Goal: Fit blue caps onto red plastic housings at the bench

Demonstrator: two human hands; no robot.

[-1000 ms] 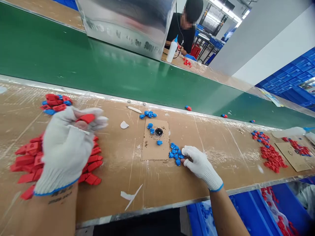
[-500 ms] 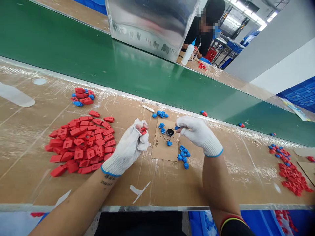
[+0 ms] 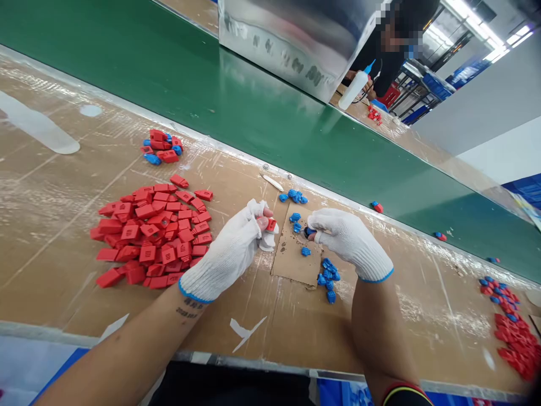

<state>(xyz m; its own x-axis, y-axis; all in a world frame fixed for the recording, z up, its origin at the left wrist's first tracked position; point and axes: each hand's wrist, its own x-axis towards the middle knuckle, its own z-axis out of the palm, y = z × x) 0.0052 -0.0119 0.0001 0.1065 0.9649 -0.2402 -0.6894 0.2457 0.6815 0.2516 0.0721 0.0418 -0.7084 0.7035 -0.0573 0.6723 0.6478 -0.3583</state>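
Observation:
My left hand (image 3: pixel 236 248), in a white knit glove with bare fingertips, pinches a small red plastic piece (image 3: pixel 271 225). My gloved right hand (image 3: pixel 350 239) holds a small blue plastic piece (image 3: pixel 311 230) in its fingertips, down at a small round black dish (image 3: pixel 307 232). The fingers cover most of that dish, and I cannot tell whether the piece touches what is in it. Under it lies a stained cardboard sheet (image 3: pixel 291 265) with a few blue pieces (image 3: pixel 305 251). More blue pieces (image 3: pixel 328 276) lie just right of the sheet.
Left of my hands spreads a large heap of red pieces (image 3: pixel 156 231), with a small red-and-blue pile (image 3: pixel 163 148) behind. A white pen-like tool (image 3: pixel 273 182) lies near the green belt (image 3: pixel 169 96), which carries joined red-and-blue pieces (image 3: pixel 377 207). Across it, a person works beside a bottle (image 3: pixel 354 89).
My right hand has brought the blue piece down and left onto the black dish. The left hand keeps the red piece. The whole view has shifted and tilted.

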